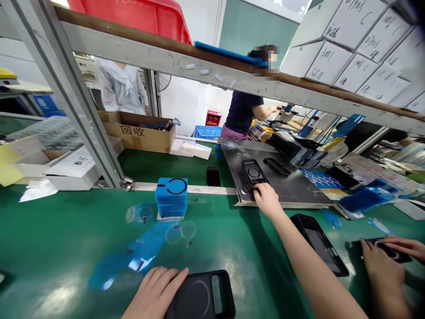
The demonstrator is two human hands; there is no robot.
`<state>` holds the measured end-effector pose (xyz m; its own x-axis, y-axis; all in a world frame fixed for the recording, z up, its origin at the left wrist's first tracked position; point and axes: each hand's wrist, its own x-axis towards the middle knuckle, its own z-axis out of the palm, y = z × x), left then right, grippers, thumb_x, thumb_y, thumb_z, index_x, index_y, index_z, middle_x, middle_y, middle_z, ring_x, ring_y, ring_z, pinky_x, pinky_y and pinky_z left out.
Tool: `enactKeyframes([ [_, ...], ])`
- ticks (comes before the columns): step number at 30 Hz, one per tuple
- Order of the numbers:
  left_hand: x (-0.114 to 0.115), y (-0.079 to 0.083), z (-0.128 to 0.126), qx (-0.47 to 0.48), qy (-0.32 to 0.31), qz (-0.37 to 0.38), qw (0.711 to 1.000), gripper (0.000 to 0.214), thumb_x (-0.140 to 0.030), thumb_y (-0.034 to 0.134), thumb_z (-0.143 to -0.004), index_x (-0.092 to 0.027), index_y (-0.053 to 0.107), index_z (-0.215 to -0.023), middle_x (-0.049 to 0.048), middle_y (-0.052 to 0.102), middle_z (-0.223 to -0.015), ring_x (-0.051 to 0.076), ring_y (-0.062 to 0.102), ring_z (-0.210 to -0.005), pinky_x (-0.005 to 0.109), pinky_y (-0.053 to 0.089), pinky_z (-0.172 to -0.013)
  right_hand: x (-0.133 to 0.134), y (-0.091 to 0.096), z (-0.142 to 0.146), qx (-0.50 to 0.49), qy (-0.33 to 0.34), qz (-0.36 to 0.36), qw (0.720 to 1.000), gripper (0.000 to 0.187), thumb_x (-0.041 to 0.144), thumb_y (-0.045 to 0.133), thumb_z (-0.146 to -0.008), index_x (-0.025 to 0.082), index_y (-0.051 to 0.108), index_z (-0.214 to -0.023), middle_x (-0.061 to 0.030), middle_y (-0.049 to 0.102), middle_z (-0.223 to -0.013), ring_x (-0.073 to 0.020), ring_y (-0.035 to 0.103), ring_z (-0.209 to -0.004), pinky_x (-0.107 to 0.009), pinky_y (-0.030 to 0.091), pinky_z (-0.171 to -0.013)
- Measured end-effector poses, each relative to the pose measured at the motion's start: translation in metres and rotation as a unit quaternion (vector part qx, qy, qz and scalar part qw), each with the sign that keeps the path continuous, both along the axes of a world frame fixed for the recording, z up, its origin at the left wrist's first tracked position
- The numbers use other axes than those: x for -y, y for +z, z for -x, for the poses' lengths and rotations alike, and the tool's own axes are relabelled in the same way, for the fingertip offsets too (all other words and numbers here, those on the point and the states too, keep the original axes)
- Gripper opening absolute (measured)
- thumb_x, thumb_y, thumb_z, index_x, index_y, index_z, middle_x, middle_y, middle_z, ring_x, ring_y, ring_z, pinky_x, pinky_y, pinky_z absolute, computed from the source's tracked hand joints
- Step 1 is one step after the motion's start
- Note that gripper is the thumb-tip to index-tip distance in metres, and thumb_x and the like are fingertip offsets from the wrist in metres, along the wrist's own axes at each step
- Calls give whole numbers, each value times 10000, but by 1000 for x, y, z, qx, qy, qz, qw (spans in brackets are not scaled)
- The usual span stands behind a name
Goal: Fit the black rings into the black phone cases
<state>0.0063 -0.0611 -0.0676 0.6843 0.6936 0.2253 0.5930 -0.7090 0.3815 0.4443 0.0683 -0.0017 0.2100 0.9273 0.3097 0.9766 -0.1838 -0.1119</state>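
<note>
My left hand [158, 290] lies over the left side of a black phone case [217, 274] on the green table, gripping its edge; a ring mark and a camera cutout show on its back. Reaching forward, my right hand [267, 198] has its fingers closed on the near end of another black phone case [249, 165] with a ring, on a dark raised board [288, 190]. A slim black piece [276, 166] lies beside that case. Between my hands stands a stack of blue film sheets [171, 201], the top one carrying a black ring.
Another person's hands [381, 261] hold a ringed case at right, beside a large black case [320, 243]. Loose blue film [142, 252] lies at left. A phone [213, 176] and cardboard box [142, 137] are behind. A shelf beam [166, 48] crosses above.
</note>
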Motion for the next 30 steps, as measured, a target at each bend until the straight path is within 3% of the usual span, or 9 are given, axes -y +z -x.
enactKeyframes([
  [5, 5, 18, 5, -22, 21, 56, 998, 1049, -137, 734, -592, -325, 289, -1523, 74, 614, -1302, 323, 560, -1168, 463, 447, -1021, 116, -25, 41, -66, 164, 3, 984, 177, 167, 409, -903, 189, 571, -973, -97, 604, -1037, -233, 593, -1053, -410, 523, -933],
  [10, 9, 18, 10, -43, 23, 100, 994, 1127, -186, 783, -571, -333, 235, -1545, 94, 574, -1352, 371, 518, -1223, 568, 403, -1067, 192, -33, 66, -104, 257, 56, 959, 166, 156, 445, -866, 244, 527, -980, -64, 608, -1025, -234, 618, -1021, -495, 537, -965],
  [13, 8, 23, 21, -20, 18, 122, 992, 1142, -298, 819, -602, -344, 195, -1558, 112, 473, -1481, 407, 446, -1321, 567, 414, -1072, 196, -33, 69, -104, 260, 74, 957, 61, 221, 524, -913, 241, 497, -963, -61, 605, -1027, -243, 636, -1036, -633, 393, -1106],
  [16, -9, 40, 34, 72, 66, 95, 991, 852, -345, 633, -850, -347, 171, -1566, 102, 493, -1473, 321, 534, -1258, 442, 492, -1011, 185, -37, 64, -81, 271, 54, 958, 109, 268, 529, -963, 234, 489, -867, -36, 600, -928, -215, 672, -936, -644, 352, -1135],
  [19, -45, 74, 37, 158, 163, 11, 974, 560, -394, 502, -945, -323, 381, -1487, 70, 629, -1269, 246, 631, -1057, 383, 522, -941, 175, -42, 58, -44, 303, 24, 952, 111, 270, 522, -978, 231, 553, -879, -54, 634, -957, -268, 663, -1063, -674, 386, -1093],
  [22, -90, 122, 28, 176, 214, -49, 960, 491, -454, 482, -926, -228, 556, -1356, 86, 656, -1198, 249, 631, -1033, 386, 510, -947, 170, -43, 56, -54, 302, -5, 952, 169, 298, 507, -987, 233, 586, -851, -39, 650, -890, -262, 680, -1007, -687, 359, -1101],
  [24, -118, 152, 19, 142, 251, -50, 956, 517, -455, 431, -917, -179, 599, -1321, 111, 654, -1230, 263, 627, -1058, 395, 488, -975, 171, -40, 56, -91, 268, -22, 959, 244, 360, 496, -987, 234, 591, -801, -34, 651, -841, -244, 690, -917, -645, 380, -1106],
  [26, -140, 173, 12, 77, 256, 3, 964, 486, -434, 445, -887, -183, 674, -1234, 100, 690, -1209, 272, 655, -1014, 367, 515, -902, 173, -35, 56, -134, 192, -52, 971, 294, 462, 510, -960, 239, 634, -814, -65, 679, -888, -264, 690, -913, -541, 525, -985],
  [30, -163, 189, 8, 4, 220, 70, 973, 318, -413, 543, -811, -224, 788, -883, 41, 777, -911, 246, 700, -810, 281, 515, -672, 176, -27, 60, -224, 18, -113, 968, 331, 542, 574, -880, 234, 692, -912, -92, 689, -943, -261, 686, -838, -315, 575, -602],
])
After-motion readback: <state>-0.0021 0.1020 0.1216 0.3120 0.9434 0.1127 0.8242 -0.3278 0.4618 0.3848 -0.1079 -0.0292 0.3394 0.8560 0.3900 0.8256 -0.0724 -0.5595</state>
